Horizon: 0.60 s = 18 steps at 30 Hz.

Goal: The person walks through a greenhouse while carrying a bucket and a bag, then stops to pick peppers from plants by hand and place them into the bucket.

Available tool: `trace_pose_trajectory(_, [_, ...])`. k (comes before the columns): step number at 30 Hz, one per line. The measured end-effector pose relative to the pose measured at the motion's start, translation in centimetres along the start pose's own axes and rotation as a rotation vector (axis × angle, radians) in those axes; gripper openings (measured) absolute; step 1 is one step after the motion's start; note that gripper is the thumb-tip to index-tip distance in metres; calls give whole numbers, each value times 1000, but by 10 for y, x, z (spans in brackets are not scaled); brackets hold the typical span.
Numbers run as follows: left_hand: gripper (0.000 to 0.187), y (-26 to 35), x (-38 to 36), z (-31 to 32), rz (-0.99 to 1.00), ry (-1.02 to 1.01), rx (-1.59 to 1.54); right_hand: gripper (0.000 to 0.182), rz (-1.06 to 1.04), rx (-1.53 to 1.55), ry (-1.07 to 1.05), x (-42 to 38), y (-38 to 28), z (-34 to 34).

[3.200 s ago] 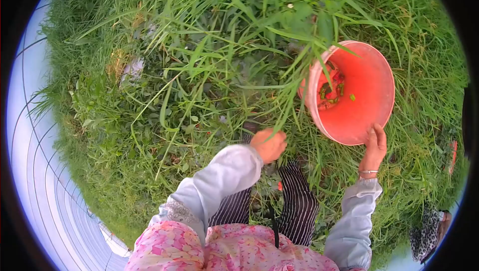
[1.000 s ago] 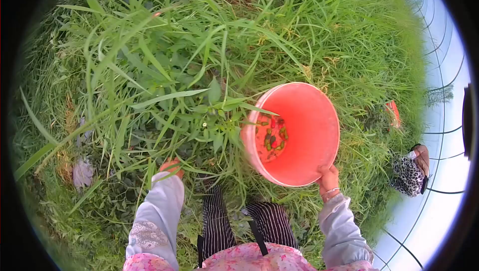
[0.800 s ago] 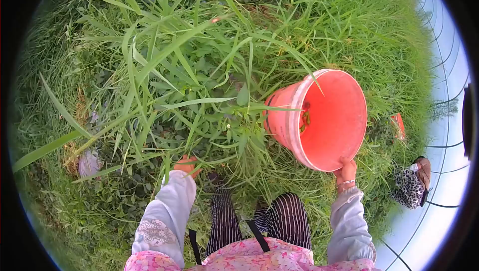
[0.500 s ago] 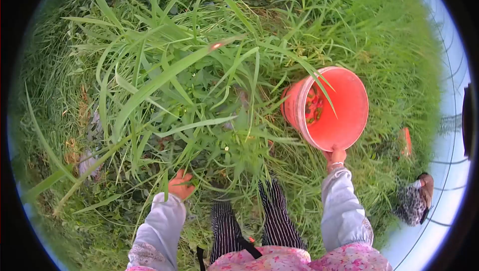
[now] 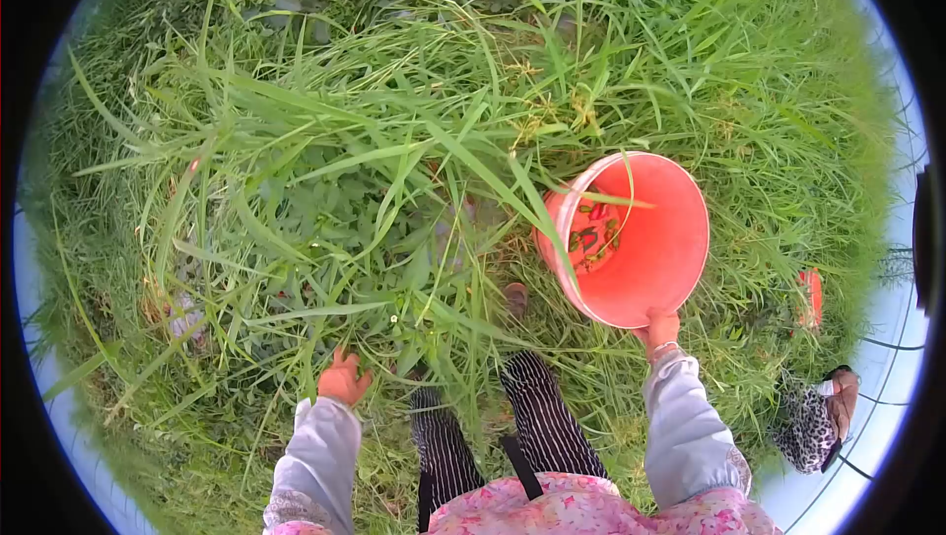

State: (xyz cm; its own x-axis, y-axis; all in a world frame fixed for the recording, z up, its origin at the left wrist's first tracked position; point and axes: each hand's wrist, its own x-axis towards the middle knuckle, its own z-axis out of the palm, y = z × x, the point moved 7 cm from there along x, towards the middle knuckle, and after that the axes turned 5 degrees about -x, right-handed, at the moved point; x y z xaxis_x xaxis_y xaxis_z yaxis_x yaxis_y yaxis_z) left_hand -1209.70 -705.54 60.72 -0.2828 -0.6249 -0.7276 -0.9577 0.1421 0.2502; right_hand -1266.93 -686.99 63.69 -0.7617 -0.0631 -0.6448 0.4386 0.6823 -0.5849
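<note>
My right hand (image 5: 660, 328) is closed on the near rim of a red plastic bucket (image 5: 670, 249). The bucket is tilted, its mouth facing me. At its bottom lie several small red and green pods (image 5: 595, 236) that look like chili peppers. On the left, my left hand (image 5: 343, 378) hovers at the edge of leafy green plants (image 5: 370, 205) mixed with tall grass. Its fingers are loosely bent and apart, and I see nothing in them. Long grass blades (image 5: 325, 310) hang just above that hand.
A second person in a spotted garment (image 5: 806, 427) is at the far right, with an orange-red container (image 5: 809, 299) in the grass nearby. Pale sheeting (image 5: 843, 476) runs along the right edge. Dense tall grass (image 5: 739, 72) surrounds me. One shoe (image 5: 516, 299) shows between the stems.
The bucket sits slightly lower and further left in view, still in my right hand. My left hand is a little lower and left; the bit of green by its fingers no longer shows. My legs have shifted.
</note>
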Motion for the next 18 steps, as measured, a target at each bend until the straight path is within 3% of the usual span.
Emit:
trace_pose_trajectory(6, [30,38,-23,-34,-31,14,38,44,-320,87,48,44,37,45])
trace_pose_trajectory(7, [31,38,-26,-35,-43,10,66,46,-254,100,22,39,36,45])
trace_pose_trajectory(8, [33,48,-33,-36,-131,-139,177,47,-195,116,-5,29,27,43])
trace_pose_trajectory(11, [35,67,-58,-32,87,-96,185,48,-16,99,-30,19,7,30])
trace_pose_trajectory(13, [35,106,-71,-19,171,-360,220,48,58,90,-34,26,5,17])
trace_pose_trajectory(15, [27,165,-81,-8,236,-543,26,49,58,54,-75,32,0,12])
trace_pose_trajectory(17, [29,240,-88,-19,321,-707,-459,52,32,52,-114,33,-12,16])
trace_pose_trajectory(18, [31,279,-79,-45,422,-565,-686,52,79,57,-88,28,-17,17])
